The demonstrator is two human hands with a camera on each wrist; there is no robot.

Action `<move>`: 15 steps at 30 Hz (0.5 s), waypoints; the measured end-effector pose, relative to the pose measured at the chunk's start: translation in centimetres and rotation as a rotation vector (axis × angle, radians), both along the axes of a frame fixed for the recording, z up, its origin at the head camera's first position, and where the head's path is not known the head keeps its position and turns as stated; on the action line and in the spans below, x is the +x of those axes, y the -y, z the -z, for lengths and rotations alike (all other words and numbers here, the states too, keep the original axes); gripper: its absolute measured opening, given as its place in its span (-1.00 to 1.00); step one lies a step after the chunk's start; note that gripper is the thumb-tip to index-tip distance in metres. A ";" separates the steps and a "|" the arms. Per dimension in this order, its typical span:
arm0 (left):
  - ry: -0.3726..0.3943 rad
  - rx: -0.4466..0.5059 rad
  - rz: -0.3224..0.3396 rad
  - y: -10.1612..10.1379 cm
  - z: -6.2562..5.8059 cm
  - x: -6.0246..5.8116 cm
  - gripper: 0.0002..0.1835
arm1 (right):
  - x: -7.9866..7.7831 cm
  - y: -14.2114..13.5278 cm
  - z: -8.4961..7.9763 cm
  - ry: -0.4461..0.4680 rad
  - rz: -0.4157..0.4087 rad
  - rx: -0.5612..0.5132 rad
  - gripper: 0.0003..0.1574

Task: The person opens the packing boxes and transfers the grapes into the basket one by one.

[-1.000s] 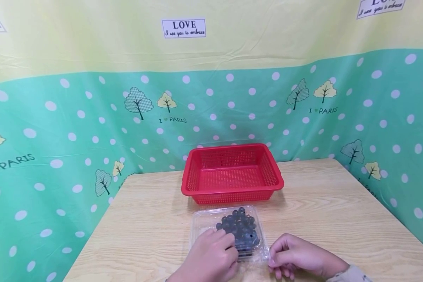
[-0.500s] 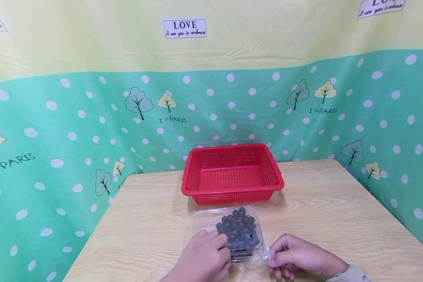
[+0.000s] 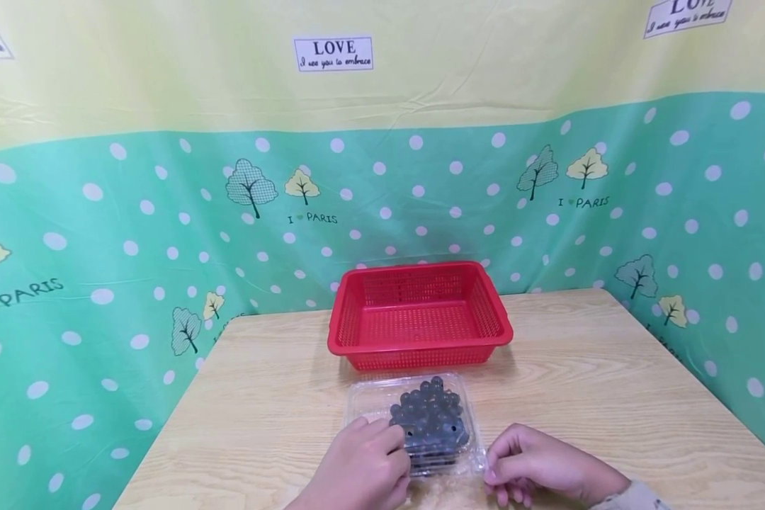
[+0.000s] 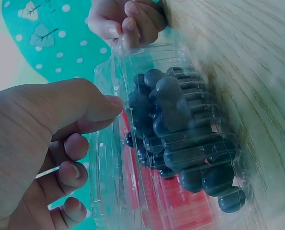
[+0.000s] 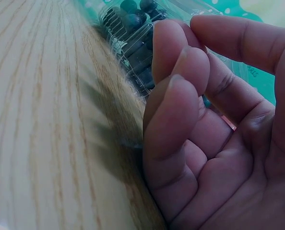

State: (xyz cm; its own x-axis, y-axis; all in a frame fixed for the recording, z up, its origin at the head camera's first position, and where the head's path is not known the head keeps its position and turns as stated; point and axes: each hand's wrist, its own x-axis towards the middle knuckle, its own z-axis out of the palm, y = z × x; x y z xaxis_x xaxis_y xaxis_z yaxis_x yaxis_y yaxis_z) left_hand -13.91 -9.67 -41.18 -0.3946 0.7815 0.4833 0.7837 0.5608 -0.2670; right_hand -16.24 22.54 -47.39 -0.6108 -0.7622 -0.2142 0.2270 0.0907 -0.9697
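Black grapes (image 3: 435,411) barer, left grip (image 3: 363,464) further left

Cloth (image 3: 382,142) on three sides: yellow above, green below with pale dots (image 3: 379,168), trees (image 3: 251,185), PARIS lettering (image 3: 313,219). LOVE label (image 3: 333,54) high at centre. Table (image 3: 561,382) pale, wood-grained. Light soft.
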 end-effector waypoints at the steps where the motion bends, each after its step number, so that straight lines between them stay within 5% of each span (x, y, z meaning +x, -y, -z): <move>1: 0.002 -0.003 -0.001 0.1 0.0 0.0 -0.81 | 0.0 0.0 0.0 0.001 0.001 0.004 -0.56; 15: -0.007 -0.011 -0.017 0.7 -0.1 0.0 -0.76 | 0.0 0.0 0.1 -0.012 0.001 0.002 -0.56</move>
State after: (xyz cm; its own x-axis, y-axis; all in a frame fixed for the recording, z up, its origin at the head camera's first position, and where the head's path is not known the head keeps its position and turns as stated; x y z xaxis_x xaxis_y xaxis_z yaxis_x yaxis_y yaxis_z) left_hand -13.91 -10.36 -41.12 -0.4043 0.7801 0.4775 0.7723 0.5708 -0.2788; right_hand -16.25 22.54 -47.47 -0.6143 -0.7611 -0.2081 0.2149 0.0924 -0.9722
